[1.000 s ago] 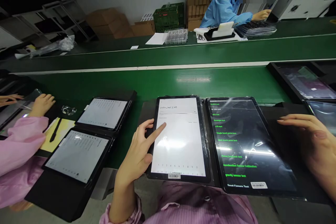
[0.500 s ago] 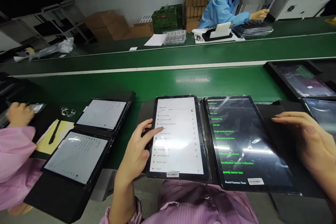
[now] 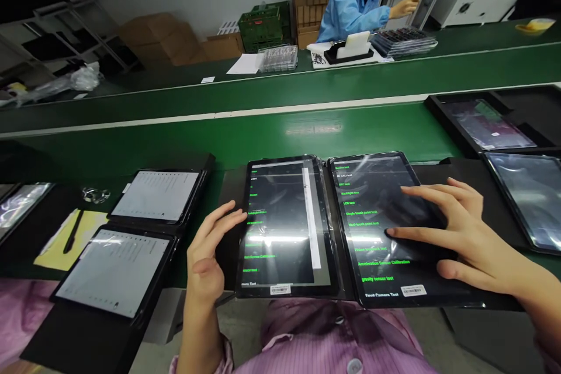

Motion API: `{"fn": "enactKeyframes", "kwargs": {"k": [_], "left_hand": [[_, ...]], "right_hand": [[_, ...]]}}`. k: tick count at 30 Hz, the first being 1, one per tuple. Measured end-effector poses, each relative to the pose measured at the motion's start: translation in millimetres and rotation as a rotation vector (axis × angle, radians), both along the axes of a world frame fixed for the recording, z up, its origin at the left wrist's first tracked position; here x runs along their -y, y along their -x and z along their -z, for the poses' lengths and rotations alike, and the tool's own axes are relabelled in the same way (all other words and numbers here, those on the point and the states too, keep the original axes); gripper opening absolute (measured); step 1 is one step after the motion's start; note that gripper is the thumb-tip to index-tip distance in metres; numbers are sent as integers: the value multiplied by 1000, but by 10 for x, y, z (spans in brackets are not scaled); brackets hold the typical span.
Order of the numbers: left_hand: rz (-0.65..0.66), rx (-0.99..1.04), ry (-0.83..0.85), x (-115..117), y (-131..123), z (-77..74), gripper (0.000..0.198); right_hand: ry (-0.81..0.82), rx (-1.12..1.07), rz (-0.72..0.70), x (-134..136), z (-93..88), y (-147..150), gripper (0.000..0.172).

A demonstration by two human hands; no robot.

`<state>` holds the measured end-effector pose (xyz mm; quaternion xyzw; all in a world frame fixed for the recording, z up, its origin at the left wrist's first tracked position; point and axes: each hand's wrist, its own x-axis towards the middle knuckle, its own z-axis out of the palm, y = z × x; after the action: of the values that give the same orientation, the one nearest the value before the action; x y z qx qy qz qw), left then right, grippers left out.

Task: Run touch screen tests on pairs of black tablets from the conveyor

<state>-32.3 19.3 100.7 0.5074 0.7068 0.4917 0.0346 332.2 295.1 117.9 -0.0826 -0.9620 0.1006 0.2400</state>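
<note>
Two tablets lie side by side in front of me. The left tablet (image 3: 280, 234) shows a dark test list with a white page sliding off toward its right side. My left hand (image 3: 209, 245) is at that tablet's left edge, fingers stretched out, holding nothing. On the right tablet (image 3: 381, 269) is a black screen with green test names. My right hand (image 3: 468, 239) hovers over or touches this screen, fingers spread; contact is hard to tell. A barcode label (image 3: 280, 289) sits on the left tablet's lower edge, and a similar label (image 3: 414, 290) on the right one.
Two more lit tablets (image 3: 116, 272) lie in black cases at left, beside a yellow paper (image 3: 52, 245) with a black pen (image 3: 73, 232). Another tablet (image 3: 528, 198) and a black tray (image 3: 456, 128) are at right. Across the green bench (image 3: 245, 134) a co-worker in blue (image 3: 350, 6) sits.
The left tablet's white network list has given way to a dark test list. My left hand has drawn back leftward; my right hand has moved left over the right tablet. The neighbour's hand has left view.
</note>
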Motion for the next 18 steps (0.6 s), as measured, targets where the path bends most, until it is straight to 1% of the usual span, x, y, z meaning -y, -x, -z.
{"fn": "enactKeyframes", "kwargs": {"k": [4, 7, 9, 11, 14, 16, 18], "left_hand": [[46, -66, -66, 27, -21, 8, 97], [118, -86, -85, 49, -39, 9, 94], [146, -97, -65, 64, -49, 8, 91], [117, -94, -35, 76, -52, 13, 93], [34, 1, -38, 77, -36, 27, 105], [16, 60, -21, 62, -17, 25, 105], [24, 60, 33, 38, -2, 2, 104]], "right_hand": [[80, -100, 95, -85, 78, -124, 60], [99, -88, 171, -161, 150, -191, 62], [107, -75, 190, -203, 189, -219, 64], [115, -82, 187, -229, 210, -234, 65], [128, -106, 165, -237, 201, -226, 65], [143, -124, 141, -231, 173, -191, 63], [150, -117, 103, -220, 133, -131, 60]]}}
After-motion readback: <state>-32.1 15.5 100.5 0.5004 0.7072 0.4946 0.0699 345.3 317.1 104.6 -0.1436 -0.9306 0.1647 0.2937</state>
